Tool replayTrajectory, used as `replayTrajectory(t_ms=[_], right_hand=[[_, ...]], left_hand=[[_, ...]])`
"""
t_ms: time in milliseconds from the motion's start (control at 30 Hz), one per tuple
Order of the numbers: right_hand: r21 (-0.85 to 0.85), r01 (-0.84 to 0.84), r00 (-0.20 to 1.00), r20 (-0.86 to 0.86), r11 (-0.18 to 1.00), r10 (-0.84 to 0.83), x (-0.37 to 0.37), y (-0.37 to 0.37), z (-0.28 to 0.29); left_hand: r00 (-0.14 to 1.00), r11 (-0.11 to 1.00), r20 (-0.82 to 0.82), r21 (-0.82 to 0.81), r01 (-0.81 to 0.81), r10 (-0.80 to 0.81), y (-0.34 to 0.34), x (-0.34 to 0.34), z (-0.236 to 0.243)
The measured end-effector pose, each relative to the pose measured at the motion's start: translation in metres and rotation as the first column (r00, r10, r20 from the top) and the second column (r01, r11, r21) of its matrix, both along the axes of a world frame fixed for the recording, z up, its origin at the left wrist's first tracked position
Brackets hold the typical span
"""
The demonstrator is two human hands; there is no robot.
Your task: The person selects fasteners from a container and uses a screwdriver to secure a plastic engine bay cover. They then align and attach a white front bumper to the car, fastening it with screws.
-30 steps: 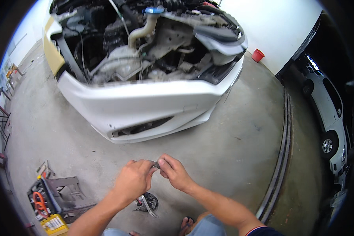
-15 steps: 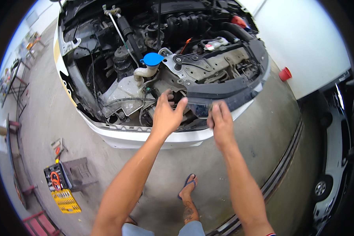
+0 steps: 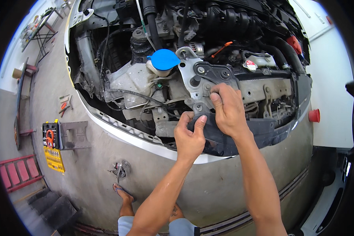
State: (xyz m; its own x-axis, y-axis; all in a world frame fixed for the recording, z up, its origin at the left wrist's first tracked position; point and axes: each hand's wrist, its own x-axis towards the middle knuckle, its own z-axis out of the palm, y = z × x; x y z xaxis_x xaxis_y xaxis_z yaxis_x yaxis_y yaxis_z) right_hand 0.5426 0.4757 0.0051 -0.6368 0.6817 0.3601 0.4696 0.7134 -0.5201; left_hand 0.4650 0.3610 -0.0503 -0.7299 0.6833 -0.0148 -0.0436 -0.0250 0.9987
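Note:
My left hand (image 3: pixel 188 137) is curled at the edge of a black plastic panel (image 3: pixel 220 141), just below a bolt on a metal bracket (image 3: pixel 194 70). My right hand (image 3: pixel 230 112) is closed in a pinch against that bracket, up and right of the left hand; what its fingertips hold is too hidden to tell. Both are over the open front of a white car (image 3: pixel 114 139). A blue cap (image 3: pixel 164 59) tops a pale filler neck above my left hand, and hoses and cables run to its left.
An open tool case (image 3: pixel 53 155) lies beside a grey step stool (image 3: pixel 72 131) on the floor (image 3: pixel 94 173). A red creeper (image 3: pixel 19 173) is at the left, a red bucket (image 3: pixel 314 115) at the right by a white wall. Another vehicle (image 3: pixel 330 200) stands far right.
I have moved closer to the engine bay. My hands, earlier together over the floor, then reaching separately, now rest on the bracket and panel, and the left fingers have curled in.

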Motion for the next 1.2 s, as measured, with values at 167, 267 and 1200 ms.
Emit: replayTrajectory(t_ms=[167,267,1200], right_hand=[[0.039,-0.056,0.997,0.062,0.998,0.053,0.005,0.005,-0.003],[-0.003,-0.102,0.991,0.081,0.995,0.102,0.007,0.007,0.001],[-0.402,-0.286,0.514,0.702,0.87,0.493,-0.054,0.037,0.084]], left_hand=[[0.984,0.995,0.149,-0.035,-0.094,0.099,0.008,0.001,0.003],[0.994,0.998,0.102,-0.049,-0.044,0.049,0.007,-0.002,0.007],[0.909,0.998,0.411,0.053,0.044,-0.062,0.003,-0.013,0.007]])
